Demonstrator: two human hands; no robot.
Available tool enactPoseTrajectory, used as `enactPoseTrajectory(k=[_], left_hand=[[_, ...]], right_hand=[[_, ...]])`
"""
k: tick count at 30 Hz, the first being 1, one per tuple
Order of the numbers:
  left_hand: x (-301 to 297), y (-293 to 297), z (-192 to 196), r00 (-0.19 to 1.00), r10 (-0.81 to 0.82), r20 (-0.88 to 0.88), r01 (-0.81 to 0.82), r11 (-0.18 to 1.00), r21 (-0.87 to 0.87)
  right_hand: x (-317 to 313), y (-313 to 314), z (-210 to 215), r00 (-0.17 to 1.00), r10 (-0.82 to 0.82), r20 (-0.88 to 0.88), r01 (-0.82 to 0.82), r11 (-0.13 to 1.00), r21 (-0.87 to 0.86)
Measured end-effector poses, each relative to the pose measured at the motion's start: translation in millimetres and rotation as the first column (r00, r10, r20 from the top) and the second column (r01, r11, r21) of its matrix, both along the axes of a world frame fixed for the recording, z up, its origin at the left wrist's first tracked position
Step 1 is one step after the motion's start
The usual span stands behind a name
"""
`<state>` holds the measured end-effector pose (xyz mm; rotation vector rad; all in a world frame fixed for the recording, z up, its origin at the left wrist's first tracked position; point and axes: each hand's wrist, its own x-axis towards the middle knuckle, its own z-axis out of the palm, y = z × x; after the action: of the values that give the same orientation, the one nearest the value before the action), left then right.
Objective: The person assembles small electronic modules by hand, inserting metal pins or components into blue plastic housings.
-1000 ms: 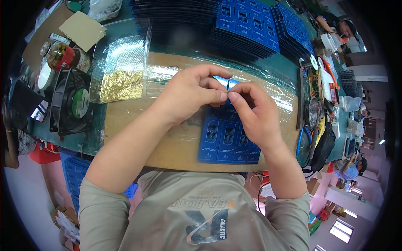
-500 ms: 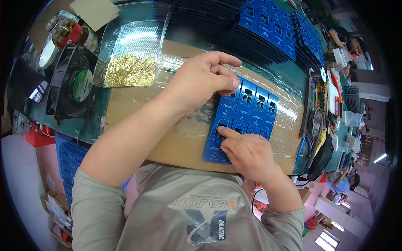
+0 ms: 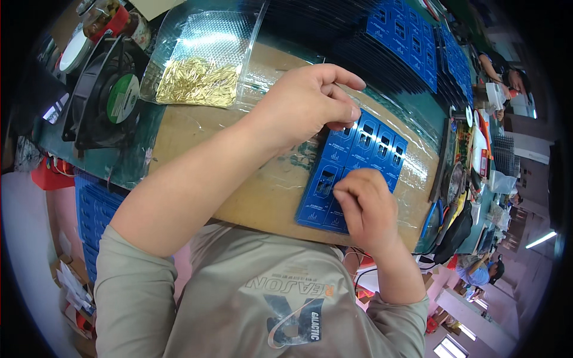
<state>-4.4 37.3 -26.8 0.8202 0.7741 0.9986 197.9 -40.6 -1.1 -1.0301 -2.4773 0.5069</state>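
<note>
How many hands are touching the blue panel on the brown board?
2: the left hand pinches at the top edge of the blue panel; the right hand presses on its lower part. Both hands cover parts of the panel.

A clear plastic bag [image 3: 200, 56] of small gold pins lies just beyond my left hand [image 3: 304, 104]; further left, a round green label [image 3: 124, 98] sits on a black fan.

Single head-mounted fisheye view, looking steeply down and close onto brown surface [image 3: 197, 137], forearms entering from lower edge, straight edges bent toward dark circular rim.
</note>
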Motion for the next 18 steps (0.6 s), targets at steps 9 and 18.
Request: enactPoseTrajectory(k=[9, 18], left_hand=[[-0.4, 0.0, -3.0, 0.999, 0.003, 0.034, -0.004, 1.000, 0.023], [0.9, 0.1, -1.3, 1.000, 0.003, 0.014, -0.004, 0.999, 0.033]], right_hand=[[-5.9, 6.9, 4.3, 0.995, -0.063, 0.078, 0.075, 0.983, -0.169], [-6.2, 6.4, 2.5, 0.992, -0.060, 0.114, 0.075, 0.988, -0.132]])
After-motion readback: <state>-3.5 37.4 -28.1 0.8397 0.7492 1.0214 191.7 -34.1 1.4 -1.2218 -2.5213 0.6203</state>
